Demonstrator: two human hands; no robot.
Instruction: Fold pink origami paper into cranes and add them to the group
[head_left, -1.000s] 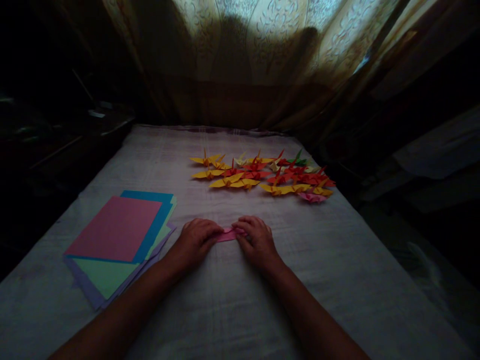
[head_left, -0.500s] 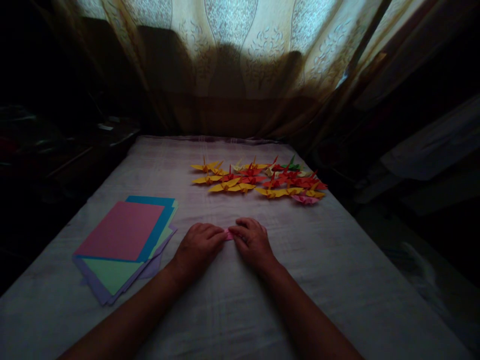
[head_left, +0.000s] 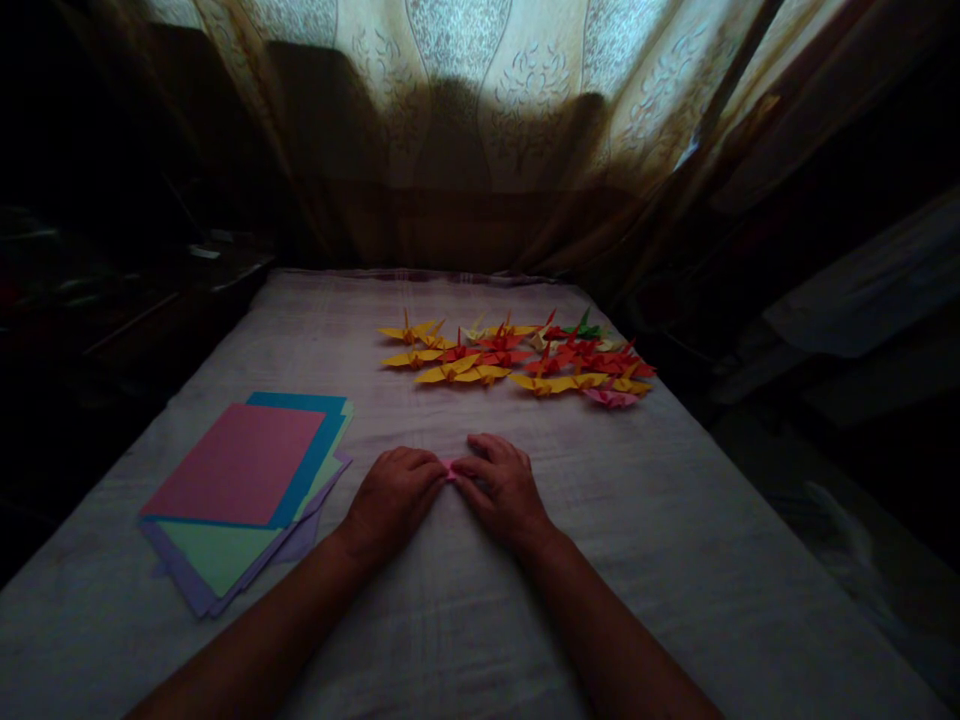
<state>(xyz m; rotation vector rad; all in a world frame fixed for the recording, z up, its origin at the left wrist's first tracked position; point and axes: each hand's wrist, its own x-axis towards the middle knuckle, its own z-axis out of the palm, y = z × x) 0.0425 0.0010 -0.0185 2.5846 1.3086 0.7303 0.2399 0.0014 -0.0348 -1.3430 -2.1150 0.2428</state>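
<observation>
A small folded piece of pink paper [head_left: 450, 467] lies on the cloth-covered table [head_left: 480, 600], almost wholly hidden under my fingers. My left hand [head_left: 391, 495] presses on its left end with curled fingers. My right hand [head_left: 501, 485] pinches its right end, fingertips meeting those of the left hand. Only a sliver of pink shows between them.
A stack of coloured paper sheets [head_left: 244, 480], pink on top, lies to the left of my hands. Several folded paper cranes [head_left: 517, 360] in yellow, red, orange, green and pink stand in rows farther back. A patterned curtain [head_left: 480, 110] hangs behind the table; the sides are dark.
My hands have closed in on each other, so the pink paper that showed as a strip between them is now nearly covered. The view has tilted up slightly.
</observation>
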